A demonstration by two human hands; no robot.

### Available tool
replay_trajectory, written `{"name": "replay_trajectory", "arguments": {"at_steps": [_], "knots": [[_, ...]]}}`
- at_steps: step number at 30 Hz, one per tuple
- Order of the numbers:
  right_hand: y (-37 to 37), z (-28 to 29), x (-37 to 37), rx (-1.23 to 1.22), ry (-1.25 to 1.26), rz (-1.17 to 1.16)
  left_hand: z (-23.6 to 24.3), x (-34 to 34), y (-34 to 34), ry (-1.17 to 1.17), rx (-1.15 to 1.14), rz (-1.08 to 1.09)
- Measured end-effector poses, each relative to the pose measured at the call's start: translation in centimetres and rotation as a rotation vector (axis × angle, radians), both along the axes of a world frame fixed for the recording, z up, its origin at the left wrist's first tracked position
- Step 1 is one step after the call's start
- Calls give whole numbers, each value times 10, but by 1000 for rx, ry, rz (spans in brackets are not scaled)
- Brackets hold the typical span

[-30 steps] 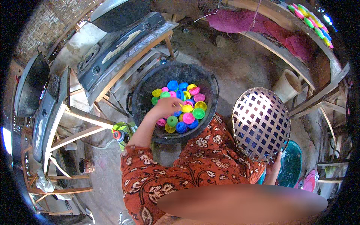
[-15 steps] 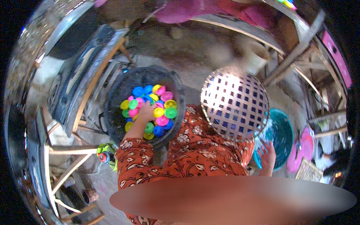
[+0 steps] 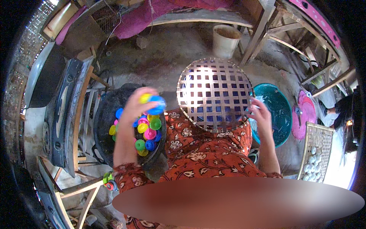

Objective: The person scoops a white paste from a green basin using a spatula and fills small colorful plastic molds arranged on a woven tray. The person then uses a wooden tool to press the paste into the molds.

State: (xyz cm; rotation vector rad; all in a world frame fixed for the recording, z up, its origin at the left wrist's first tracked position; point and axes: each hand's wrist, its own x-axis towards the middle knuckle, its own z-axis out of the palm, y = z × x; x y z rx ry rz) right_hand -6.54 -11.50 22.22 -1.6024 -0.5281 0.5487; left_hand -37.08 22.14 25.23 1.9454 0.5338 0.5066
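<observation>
My left hand (image 3: 138, 105) is raised over the black tub (image 3: 100, 133), its fingers closed round small round plastic cups. A blue cup (image 3: 156, 105) and a yellow cup (image 3: 144, 98) show in its grip. Several pink, green, yellow and blue cups (image 3: 149, 133) lie in the tub below. A round woven bamboo tray (image 3: 215, 95) with square gaps sits in front of me, above my lap. Beside its right rim my right hand (image 3: 261, 117) hovers with fingers bent and apart, and nothing plainly in them. Behind that hand stands a teal basin (image 3: 284, 114) with whitish smears inside.
A pale bucket (image 3: 225, 42) stands on the floor beyond the tray. At right are pink pieces (image 3: 305, 118) and a rectangular woven rack (image 3: 324, 141) bearing several whitish round lumps (image 3: 313, 162). Wooden frames (image 3: 84, 118) line my left side, with more at the upper right.
My left hand has lifted out of the cups with blue and yellow ones in it. My right hand has risen from the basin to the tray's rim. The whole view has shifted.
</observation>
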Motion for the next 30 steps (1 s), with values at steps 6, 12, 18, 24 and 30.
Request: {"name": "replay_trajectory", "arguments": {"at_steps": [6,12,18,24,30], "knots": [[68,-3,-17,-73,-476,460,-41,162,-89,45,414,-463],[58,-5,-22,-205,-717,514,-79,163,-80,138,-281,-260],[56,-25,-24,-151,-772,413,-65,135,-72,257,-192,-152],[42,-16,-11,-209,-652,318,-59,131,-77,296,231,-37],[2,-15,-39,-363,-821,731,-40,124,-88,18,728,114]]}}
